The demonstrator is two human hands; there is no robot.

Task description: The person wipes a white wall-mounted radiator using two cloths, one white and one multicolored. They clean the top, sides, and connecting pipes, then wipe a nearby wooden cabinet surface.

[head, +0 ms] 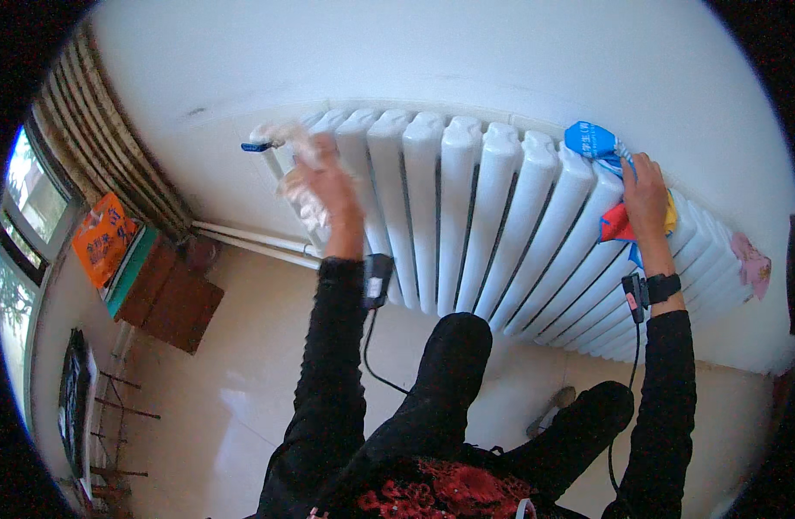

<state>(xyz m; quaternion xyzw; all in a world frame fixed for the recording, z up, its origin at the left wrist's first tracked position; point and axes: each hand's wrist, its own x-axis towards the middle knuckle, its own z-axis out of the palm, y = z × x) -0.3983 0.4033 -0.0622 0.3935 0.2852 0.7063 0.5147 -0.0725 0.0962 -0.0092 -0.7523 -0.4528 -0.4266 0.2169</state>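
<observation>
A white column radiator (461, 214) runs along the wall before me. At its left end, my left hand (329, 188) is blurred, with a pale, crumpled cloth (312, 211) in its grip against the end columns. Just beyond that hand, a valve with a blue lever handle (256, 147) sits at the radiator's top corner. Farther right, my right hand (645, 194) grips a blue, red and yellow cloth or bag (592, 139) draped over the radiator's top. Writing shows on its blue part. The right palm and fingertips are partly hidden.
A pink cloth (752, 263) hangs at the radiator's right end. White pipes (255, 245) run low along the left wall. A brown cabinet (170, 301) with an orange bag (105, 240) stands by the curtain (112, 130). Cables (378, 360) hang from both wrist devices.
</observation>
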